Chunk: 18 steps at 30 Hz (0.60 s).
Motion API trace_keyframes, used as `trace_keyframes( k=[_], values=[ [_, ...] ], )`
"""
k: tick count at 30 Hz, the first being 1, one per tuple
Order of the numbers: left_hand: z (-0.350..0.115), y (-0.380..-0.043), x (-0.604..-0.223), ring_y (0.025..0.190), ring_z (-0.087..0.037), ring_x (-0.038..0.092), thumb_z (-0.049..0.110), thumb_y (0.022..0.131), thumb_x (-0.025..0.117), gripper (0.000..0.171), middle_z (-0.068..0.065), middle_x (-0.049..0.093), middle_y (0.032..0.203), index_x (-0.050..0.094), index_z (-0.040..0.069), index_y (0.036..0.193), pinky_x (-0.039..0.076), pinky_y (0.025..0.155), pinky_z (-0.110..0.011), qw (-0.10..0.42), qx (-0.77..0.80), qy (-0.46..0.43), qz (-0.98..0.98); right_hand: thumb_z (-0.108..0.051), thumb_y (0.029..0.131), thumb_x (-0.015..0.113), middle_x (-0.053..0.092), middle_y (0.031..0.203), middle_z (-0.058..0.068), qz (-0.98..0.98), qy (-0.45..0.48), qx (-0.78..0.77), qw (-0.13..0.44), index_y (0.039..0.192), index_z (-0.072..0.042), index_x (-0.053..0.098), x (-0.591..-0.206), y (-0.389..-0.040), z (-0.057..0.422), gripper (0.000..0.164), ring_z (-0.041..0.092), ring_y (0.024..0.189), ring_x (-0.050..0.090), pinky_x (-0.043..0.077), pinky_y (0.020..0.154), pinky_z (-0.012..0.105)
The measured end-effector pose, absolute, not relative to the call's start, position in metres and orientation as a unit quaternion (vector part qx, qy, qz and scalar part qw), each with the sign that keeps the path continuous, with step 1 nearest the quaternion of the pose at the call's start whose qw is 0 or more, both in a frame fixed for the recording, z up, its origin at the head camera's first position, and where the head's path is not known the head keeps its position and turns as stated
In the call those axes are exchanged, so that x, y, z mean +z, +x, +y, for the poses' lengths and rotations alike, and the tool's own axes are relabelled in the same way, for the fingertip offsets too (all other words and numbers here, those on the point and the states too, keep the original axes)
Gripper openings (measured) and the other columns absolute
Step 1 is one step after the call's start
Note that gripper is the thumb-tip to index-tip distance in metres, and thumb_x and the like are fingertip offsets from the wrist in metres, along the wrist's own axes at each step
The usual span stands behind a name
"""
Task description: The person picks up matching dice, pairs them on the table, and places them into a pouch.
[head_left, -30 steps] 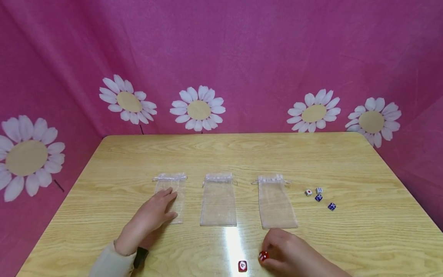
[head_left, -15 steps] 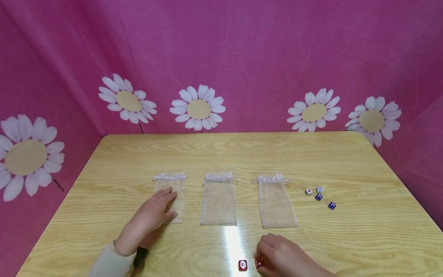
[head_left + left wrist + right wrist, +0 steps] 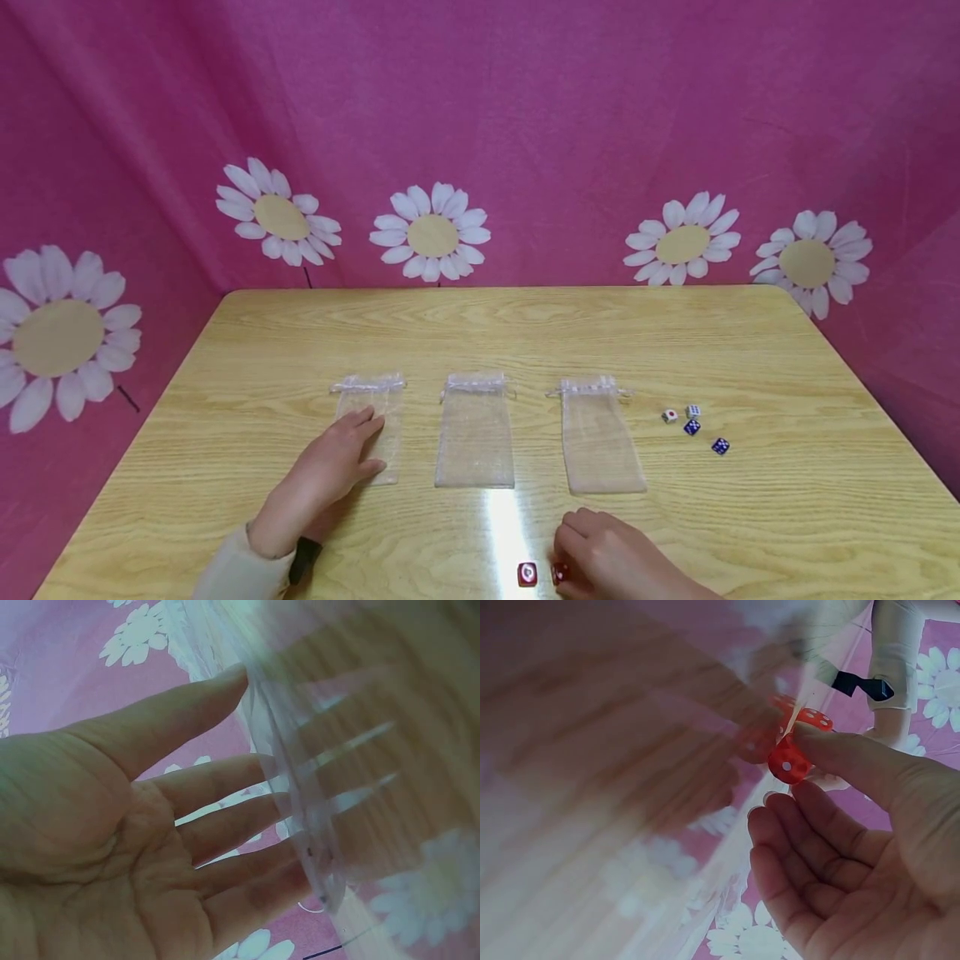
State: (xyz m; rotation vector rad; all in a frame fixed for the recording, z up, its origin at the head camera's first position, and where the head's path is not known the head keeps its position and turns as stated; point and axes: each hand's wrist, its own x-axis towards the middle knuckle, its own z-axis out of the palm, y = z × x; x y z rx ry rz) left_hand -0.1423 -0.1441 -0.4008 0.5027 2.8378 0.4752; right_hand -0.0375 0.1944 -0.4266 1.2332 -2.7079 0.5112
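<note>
In the head view my left hand (image 3: 330, 462) lies over a sheer white organza drawstring bag (image 3: 392, 450), fingers extended. The left wrist view shows that palm with straight fingers (image 3: 225, 825) meeting the bag's edge. My right hand (image 3: 611, 550) is at the table's near edge and pinches a red die (image 3: 560, 573) between thumb and fingers, down at the tabletop. Close to its left sits a second red die (image 3: 527, 574). In the right wrist view the pinched die (image 3: 789, 761) is at the thumb tip, the other red die (image 3: 815, 718) just behind it.
Two more organza bags, a middle one (image 3: 475, 442) and a right one (image 3: 602, 446), lie flat on the wooden table (image 3: 480, 333). Two white dice (image 3: 670, 415) and two blue dice (image 3: 721, 446) are at the right. A pink flowered cloth (image 3: 525, 125) hangs behind.
My right hand has moved left and toward the near edge, bringing its red die beside the other red die. The left hand has stayed on the bag.
</note>
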Motion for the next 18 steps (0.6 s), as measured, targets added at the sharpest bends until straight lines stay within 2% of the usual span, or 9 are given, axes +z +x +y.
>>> trace_keyframes(
  k=[4, 11, 18],
  values=[
    [-0.144, -0.14, -0.401, 0.132, -0.045, 0.047, 0.015, 0.086, 0.074, 0.052, -0.027, 0.051, 0.142, 0.058, -0.006, 0.13, 0.041, 0.11, -0.054, 0.101, 0.156, 0.175, 0.967, -0.028, 0.078, 0.08, 0.048, 0.076, -0.018, -0.899, 0.4, 0.175, 0.037, 0.081, -0.022, 0.059, -0.425, -0.037, 0.195, 0.022, -0.008, 0.07, 0.037, 0.032, 0.061, 0.006],
    [-0.143, -0.135, -0.403, 0.124, -0.042, 0.056, 0.014, 0.083, 0.076, 0.047, -0.026, 0.058, 0.134, 0.063, -0.006, 0.124, 0.047, 0.105, -0.052, 0.069, 0.143, 0.185, 0.97, -0.036, 0.076, 0.081, 0.047, 0.076, -0.018, -0.889, 0.414, 0.168, 0.099, 0.08, -0.024, 0.058, -0.425, -0.035, 0.197, 0.027, -0.009, 0.07, 0.036, 0.029, 0.061, 0.004],
    [-0.144, -0.126, -0.407, 0.113, -0.038, 0.064, 0.01, 0.081, 0.077, 0.038, -0.023, 0.066, 0.123, 0.068, -0.004, 0.115, 0.055, 0.093, -0.048, 0.016, 0.12, 0.221, 0.968, -0.04, 0.075, 0.083, 0.047, 0.079, -0.019, -0.892, 0.401, 0.165, 0.127, 0.081, -0.025, 0.058, -0.42, -0.035, 0.199, 0.029, -0.007, 0.072, 0.04, 0.034, 0.064, 0.006]
  ],
)
